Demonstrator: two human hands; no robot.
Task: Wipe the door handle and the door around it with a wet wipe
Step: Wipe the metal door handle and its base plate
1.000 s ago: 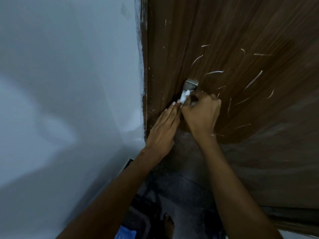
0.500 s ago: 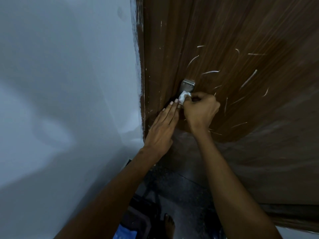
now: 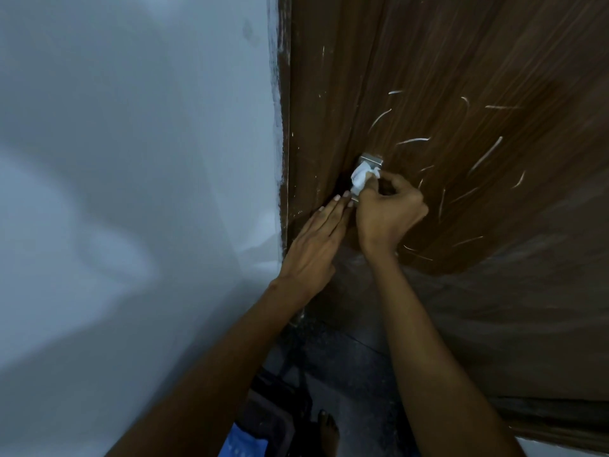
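A brown wooden door (image 3: 461,77) with pale scratch marks fills the upper right. Near its left edge a small metal handle plate (image 3: 372,159) shows, mostly covered. My right hand (image 3: 387,212) pinches a bunched white wet wipe (image 3: 360,179) and presses it on the handle. My left hand (image 3: 316,240) lies flat on the door just below and left of the handle, fingers straight and together, fingertips touching the wipe's lower edge. The handle's lever is hidden behind the wipe and my right hand.
A pale grey wall (image 3: 131,159) takes up the left half, meeting the door frame (image 3: 285,127). Below is a dark speckled floor (image 3: 346,357), my bare foot (image 3: 328,430), and something blue (image 3: 244,445) by a dark object at the bottom edge.
The wipe has slid up over the handle plate and spread out, covering more of the metal. My left hand stays flat on the door.
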